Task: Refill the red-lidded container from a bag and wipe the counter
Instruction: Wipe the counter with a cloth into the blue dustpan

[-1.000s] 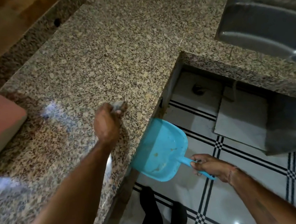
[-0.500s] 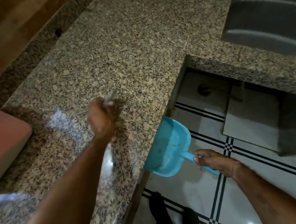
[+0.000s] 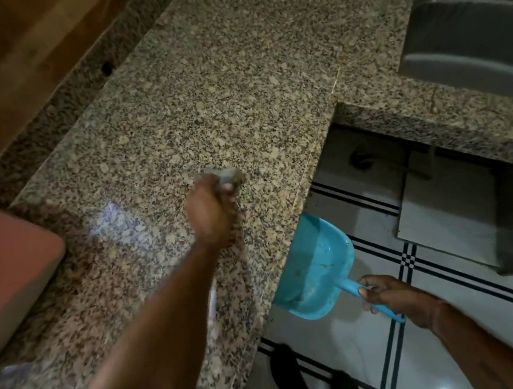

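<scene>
Counter (image 3: 229,74): speckled brown-grey granite, glossy, L-shaped; fills upper and left frame. Left hand (image 3: 211,215): fist clenched on small grey cloth (image 3: 227,177), pressed to counter near front edge. Right hand (image 3: 396,300): fingers wrapped round handle of turquoise dustpan (image 3: 317,268); pan held just below counter edge, crumbs inside; no legible writing anywhere.

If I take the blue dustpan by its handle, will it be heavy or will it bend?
Probably light: the right hand holds the blue dustpan by its thin handle alone, level below the granite counter edge. It looks like thin moulded plastic, so likely stiff with slight flex. Crumbs inside may slide if tipped.
</scene>
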A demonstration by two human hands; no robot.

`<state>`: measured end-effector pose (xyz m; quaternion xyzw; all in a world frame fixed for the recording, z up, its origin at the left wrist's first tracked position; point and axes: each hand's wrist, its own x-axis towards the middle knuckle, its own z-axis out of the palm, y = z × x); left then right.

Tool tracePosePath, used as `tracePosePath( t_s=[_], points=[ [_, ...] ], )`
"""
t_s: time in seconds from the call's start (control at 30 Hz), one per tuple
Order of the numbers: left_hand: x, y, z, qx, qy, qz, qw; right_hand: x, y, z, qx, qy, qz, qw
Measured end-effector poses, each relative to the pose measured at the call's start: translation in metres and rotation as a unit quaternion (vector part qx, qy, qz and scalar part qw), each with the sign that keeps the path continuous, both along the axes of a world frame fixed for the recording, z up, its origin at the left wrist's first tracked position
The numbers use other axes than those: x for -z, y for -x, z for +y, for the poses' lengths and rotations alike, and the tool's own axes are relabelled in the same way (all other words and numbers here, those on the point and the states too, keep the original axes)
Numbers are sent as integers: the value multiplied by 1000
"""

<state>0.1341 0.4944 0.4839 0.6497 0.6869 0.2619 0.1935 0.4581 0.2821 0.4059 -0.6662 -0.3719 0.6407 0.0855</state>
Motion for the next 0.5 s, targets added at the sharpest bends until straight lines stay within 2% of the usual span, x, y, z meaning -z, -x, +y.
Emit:
tracePosePath(
  t_s=[0.1,0.3,0.43,0.5],
  points=[
    [7,-43,-32,83,-22,-29,996,-6,1,-2,11,2,11,1000],
    [11,-54,-70,128,-29,-11,991,-21,-1,-8,16,-15,16,1000],
    [9,-66,-95,109,-12,-41,993,-32,-2,-13,11,-33,26,999],
    [1,-73,-93,69,41,-33,996,-34,-3,-17,8,-41,37,998]
  ],
)
